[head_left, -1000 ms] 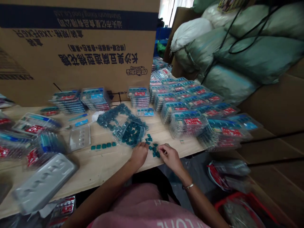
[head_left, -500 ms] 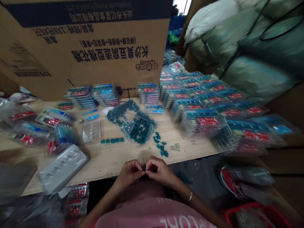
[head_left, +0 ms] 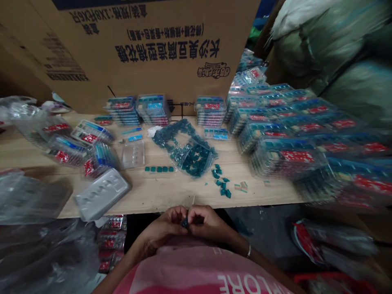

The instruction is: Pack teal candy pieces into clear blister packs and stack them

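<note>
A small teal piece [head_left: 184,222] is pinched between the two hands, held in front of the pink T-shirt [head_left: 196,273] just below the near edge of the wooden table [head_left: 183,196]. The left hand [head_left: 167,225] and right hand [head_left: 208,223] are both curled almost closed, with the forearms angling inward and the fingers meeting on the piece, mostly covering it. A metal bracelet [head_left: 248,250] circles the right wrist.

Five teal pieces [head_left: 159,169] stand in a row at 12 o'clock, and about eight loose ones [head_left: 222,181] lie at 1 o'clock, with two beige pieces [head_left: 240,186] just beside them. Beyond the row, a clear bag of teal pieces [head_left: 196,160] lies at 12 o'clock. A silver tray [head_left: 102,194] sits at 10 o'clock, near the table's edge, and a clear tray [head_left: 133,154] at 11 o'clock. Three stacks of blister packs [head_left: 211,111] line the far edge against a cardboard box [head_left: 153,53]. A strip of pale wood separates the hands from all of these.
</note>
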The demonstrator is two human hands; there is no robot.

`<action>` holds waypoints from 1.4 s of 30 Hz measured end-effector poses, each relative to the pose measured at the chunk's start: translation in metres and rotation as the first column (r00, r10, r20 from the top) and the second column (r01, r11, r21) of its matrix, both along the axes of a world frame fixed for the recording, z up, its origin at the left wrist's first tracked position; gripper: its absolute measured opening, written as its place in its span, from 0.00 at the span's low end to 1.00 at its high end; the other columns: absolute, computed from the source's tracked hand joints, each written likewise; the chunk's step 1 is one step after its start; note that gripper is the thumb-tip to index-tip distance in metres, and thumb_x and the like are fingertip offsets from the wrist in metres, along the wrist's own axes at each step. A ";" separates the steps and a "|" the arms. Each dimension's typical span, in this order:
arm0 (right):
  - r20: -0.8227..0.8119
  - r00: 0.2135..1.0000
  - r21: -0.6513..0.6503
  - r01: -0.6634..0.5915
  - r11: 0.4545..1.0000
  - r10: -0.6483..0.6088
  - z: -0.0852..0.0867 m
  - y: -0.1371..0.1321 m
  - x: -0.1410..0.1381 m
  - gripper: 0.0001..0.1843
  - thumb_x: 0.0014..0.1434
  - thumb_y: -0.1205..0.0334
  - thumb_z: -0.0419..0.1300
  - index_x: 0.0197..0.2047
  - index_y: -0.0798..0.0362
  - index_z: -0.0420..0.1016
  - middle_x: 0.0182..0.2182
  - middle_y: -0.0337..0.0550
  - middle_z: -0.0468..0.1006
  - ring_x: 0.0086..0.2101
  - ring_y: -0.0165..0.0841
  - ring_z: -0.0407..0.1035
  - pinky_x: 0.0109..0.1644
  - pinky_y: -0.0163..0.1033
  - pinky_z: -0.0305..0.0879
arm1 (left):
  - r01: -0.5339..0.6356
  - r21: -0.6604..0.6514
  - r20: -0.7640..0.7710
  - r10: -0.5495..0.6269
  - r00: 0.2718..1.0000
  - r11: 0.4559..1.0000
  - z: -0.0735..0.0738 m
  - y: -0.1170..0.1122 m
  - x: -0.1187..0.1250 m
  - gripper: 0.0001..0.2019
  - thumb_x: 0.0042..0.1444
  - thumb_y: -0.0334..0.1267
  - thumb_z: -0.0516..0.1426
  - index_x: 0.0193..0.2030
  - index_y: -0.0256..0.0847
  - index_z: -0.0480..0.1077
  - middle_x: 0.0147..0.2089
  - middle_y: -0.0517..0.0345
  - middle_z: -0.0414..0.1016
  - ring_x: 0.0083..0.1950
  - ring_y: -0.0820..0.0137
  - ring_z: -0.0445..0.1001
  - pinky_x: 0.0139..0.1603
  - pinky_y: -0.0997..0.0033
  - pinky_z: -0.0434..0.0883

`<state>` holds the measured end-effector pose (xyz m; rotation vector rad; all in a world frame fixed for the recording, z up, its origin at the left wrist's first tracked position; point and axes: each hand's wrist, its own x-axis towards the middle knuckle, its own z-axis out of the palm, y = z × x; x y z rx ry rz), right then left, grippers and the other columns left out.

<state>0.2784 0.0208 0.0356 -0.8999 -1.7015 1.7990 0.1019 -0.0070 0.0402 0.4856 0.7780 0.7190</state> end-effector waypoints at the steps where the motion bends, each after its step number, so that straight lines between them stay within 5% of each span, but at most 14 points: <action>1: 0.005 1.000 -0.007 0.007 1.000 -0.007 -0.001 0.000 -0.002 0.06 0.46 0.62 0.62 0.25 0.54 0.68 0.23 0.34 0.67 0.24 0.25 0.59 0.28 0.30 0.56 | -0.001 0.002 -0.043 0.002 0.999 1.000 0.000 0.000 -0.002 0.18 0.30 0.32 0.71 0.26 0.37 0.67 0.26 0.64 0.70 0.27 0.78 0.67 0.29 0.79 0.60; 5: -0.026 0.999 -0.103 0.037 0.994 -0.040 -0.009 0.013 -0.007 0.07 0.46 0.61 0.62 0.26 0.54 0.69 0.22 0.34 0.68 0.23 0.24 0.60 0.27 0.29 0.56 | -0.030 0.017 -0.211 0.033 0.977 0.999 0.005 0.007 -0.006 0.17 0.31 0.35 0.71 0.24 0.35 0.68 0.22 0.65 0.69 0.24 0.80 0.64 0.26 0.80 0.58; 10: -0.127 0.985 -0.165 0.099 0.981 -0.121 -0.006 0.044 -0.014 0.08 0.47 0.59 0.62 0.28 0.53 0.69 0.21 0.33 0.68 0.22 0.25 0.63 0.29 0.32 0.61 | -0.140 0.088 -0.230 0.157 0.960 0.986 0.017 0.036 -0.003 0.18 0.29 0.39 0.71 0.22 0.35 0.69 0.20 0.64 0.70 0.22 0.80 0.63 0.26 0.79 0.58; 13: -0.123 0.977 0.098 0.188 0.977 -0.176 0.006 0.051 -0.015 0.07 0.51 0.61 0.60 0.34 0.53 0.72 0.29 0.38 0.72 0.30 0.29 0.68 0.36 0.35 0.65 | -0.171 0.119 -0.247 0.196 0.949 0.978 0.016 0.048 -0.002 0.17 0.32 0.41 0.71 0.24 0.35 0.71 0.20 0.67 0.67 0.21 0.82 0.60 0.25 0.80 0.56; 16: -0.064 0.986 0.454 0.167 0.875 -0.155 0.016 0.047 -0.013 0.09 0.54 0.67 0.59 0.40 0.52 0.74 0.38 0.43 0.72 0.40 0.32 0.68 0.45 0.38 0.64 | -0.153 0.119 -0.221 0.176 0.959 0.981 0.007 0.047 -0.002 0.17 0.35 0.44 0.70 0.27 0.35 0.73 0.21 0.66 0.66 0.22 0.81 0.61 0.26 0.79 0.57; 20: 0.008 0.988 0.528 0.128 0.840 -0.156 0.006 0.039 -0.009 0.05 0.55 0.70 0.59 0.35 0.52 0.75 0.33 0.41 0.72 0.36 0.31 0.68 0.40 0.35 0.64 | -0.033 0.239 -0.307 0.108 0.946 0.970 -0.005 0.037 -0.006 0.16 0.44 0.49 0.64 0.29 0.36 0.73 0.23 0.63 0.67 0.25 0.77 0.63 0.29 0.75 0.60; 22: 0.081 0.988 0.504 0.070 0.861 -0.128 -0.007 0.035 -0.007 0.05 0.54 0.71 0.60 0.33 0.52 0.74 0.31 0.39 0.71 0.34 0.30 0.67 0.38 0.34 0.63 | 0.108 0.435 -0.527 0.155 0.836 0.894 -0.010 0.034 -0.013 0.13 0.50 0.46 0.61 0.31 0.37 0.74 0.27 0.59 0.70 0.29 0.73 0.66 0.32 0.72 0.62; 26: 0.259 0.965 0.513 -0.099 0.853 -0.044 -0.028 0.025 -0.010 0.09 0.52 0.74 0.60 0.36 0.52 0.71 0.34 0.38 0.70 0.35 0.30 0.65 0.39 0.35 0.63 | 0.514 0.648 -0.761 0.455 0.462 0.562 -0.029 0.035 -0.027 0.06 0.54 0.35 0.57 0.30 0.39 0.74 0.33 0.53 0.73 0.38 0.66 0.67 0.42 0.64 0.63; 29: 0.258 0.963 0.519 -0.068 0.852 -0.080 -0.035 0.025 -0.015 0.10 0.51 0.74 0.61 0.35 0.52 0.69 0.34 0.38 0.68 0.35 0.30 0.65 0.39 0.34 0.62 | 0.608 0.671 -0.726 0.545 0.420 0.425 -0.045 0.034 -0.024 0.09 0.58 0.32 0.52 0.32 0.40 0.72 0.34 0.53 0.73 0.38 0.67 0.67 0.43 0.64 0.65; 33: 0.217 0.954 0.517 0.069 0.853 -0.208 -0.043 0.036 -0.011 0.10 0.49 0.76 0.61 0.28 0.52 0.67 0.29 0.36 0.65 0.32 0.30 0.63 0.36 0.33 0.60 | 0.495 0.765 -0.622 0.670 0.404 0.412 -0.046 0.027 -0.021 0.10 0.60 0.30 0.49 0.43 0.40 0.68 0.43 0.52 0.73 0.45 0.68 0.70 0.45 0.66 0.68; 36: 0.182 0.954 0.486 0.123 0.866 -0.238 -0.048 0.042 -0.004 0.09 0.48 0.76 0.61 0.27 0.53 0.67 0.28 0.36 0.65 0.31 0.30 0.64 0.35 0.33 0.60 | 0.533 0.724 -0.620 0.751 0.227 0.437 -0.035 0.025 -0.039 0.08 0.58 0.33 0.51 0.43 0.41 0.69 0.47 0.50 0.72 0.49 0.64 0.69 0.49 0.61 0.67; 39: 0.126 0.958 0.470 0.171 0.866 -0.257 -0.047 0.045 -0.001 0.08 0.50 0.74 0.60 0.27 0.53 0.68 0.28 0.37 0.67 0.31 0.30 0.65 0.35 0.33 0.61 | 0.633 0.579 -0.706 0.705 0.073 0.514 -0.032 0.028 -0.064 0.07 0.53 0.36 0.56 0.39 0.42 0.72 0.47 0.50 0.73 0.49 0.59 0.68 0.48 0.56 0.66; 42: 0.074 0.976 0.508 0.138 0.850 -0.203 -0.042 0.047 -0.005 0.07 0.53 0.73 0.59 0.29 0.52 0.70 0.30 0.39 0.68 0.34 0.30 0.66 0.38 0.34 0.63 | 0.671 0.521 -0.758 0.648 0.079 0.528 -0.037 0.030 -0.073 0.07 0.52 0.36 0.57 0.38 0.42 0.72 0.47 0.50 0.72 0.49 0.59 0.68 0.47 0.57 0.66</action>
